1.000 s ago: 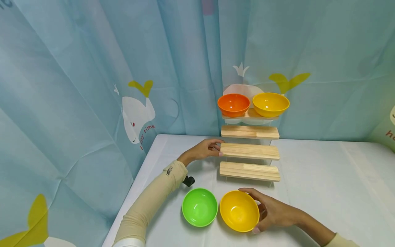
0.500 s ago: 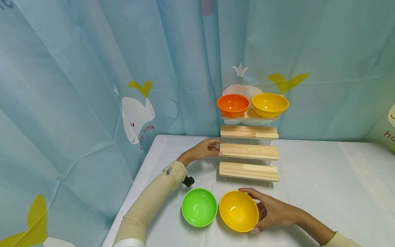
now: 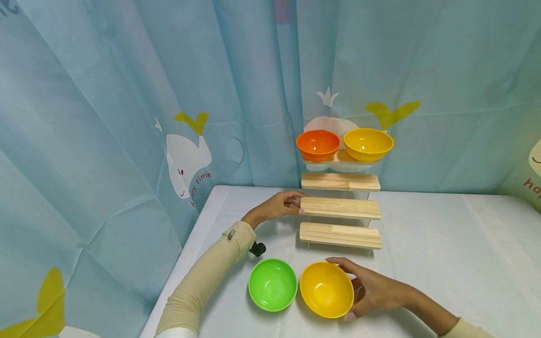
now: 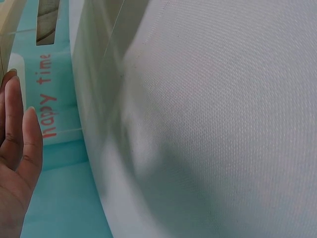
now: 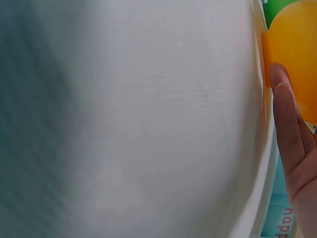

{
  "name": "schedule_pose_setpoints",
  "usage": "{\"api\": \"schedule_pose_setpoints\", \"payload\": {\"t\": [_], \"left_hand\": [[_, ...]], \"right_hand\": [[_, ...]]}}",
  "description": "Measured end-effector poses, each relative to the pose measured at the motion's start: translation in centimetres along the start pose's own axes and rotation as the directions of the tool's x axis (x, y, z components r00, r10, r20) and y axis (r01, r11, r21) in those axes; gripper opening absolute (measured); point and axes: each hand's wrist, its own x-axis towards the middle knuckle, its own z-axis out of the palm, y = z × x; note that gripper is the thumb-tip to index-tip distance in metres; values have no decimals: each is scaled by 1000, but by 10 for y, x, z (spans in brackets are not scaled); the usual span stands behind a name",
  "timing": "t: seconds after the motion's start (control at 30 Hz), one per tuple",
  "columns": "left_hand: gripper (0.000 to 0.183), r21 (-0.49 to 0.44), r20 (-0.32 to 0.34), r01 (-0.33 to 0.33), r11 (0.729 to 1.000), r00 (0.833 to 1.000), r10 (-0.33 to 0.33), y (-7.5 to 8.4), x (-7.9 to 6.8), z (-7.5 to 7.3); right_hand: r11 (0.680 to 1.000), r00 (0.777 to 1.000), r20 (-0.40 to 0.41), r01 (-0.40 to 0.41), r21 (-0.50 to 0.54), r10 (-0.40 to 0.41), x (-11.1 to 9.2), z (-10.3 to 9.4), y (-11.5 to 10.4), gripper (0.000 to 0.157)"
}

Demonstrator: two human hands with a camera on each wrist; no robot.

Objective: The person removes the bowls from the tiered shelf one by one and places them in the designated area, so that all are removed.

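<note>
My right hand grips an orange-yellow bowl from its right side, thumb at the near rim and index finger at the far rim. In the right wrist view, straight fingers lie along the bowl's outer wall. A green bowl sits just left of it. Farther back, my left hand pinches the left end of a wooden step on the tiered stand, second from the bottom. The left wrist view catches fingers beside a wooden edge.
On the stand's top step are an orange bowl and a yellow bowl. A small black object is partly hidden by the left sleeve. Blue whale-print curtain hangs behind and left of the white table.
</note>
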Motion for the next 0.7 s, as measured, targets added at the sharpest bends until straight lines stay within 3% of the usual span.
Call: {"api": "schedule_pose_setpoints", "payload": {"t": [0.27, 0.7], "left_hand": [[60, -11, 3, -2, 1000, 1000, 2, -1, 0, 0], [62, -14, 6, -5, 1000, 1000, 5, 0, 1, 0]], "right_hand": [[996, 999, -33, 40, -77, -43, -6, -8, -4, 105], [978, 980, -117, 144, -152, -162, -19, -39, -22, 97]]}}
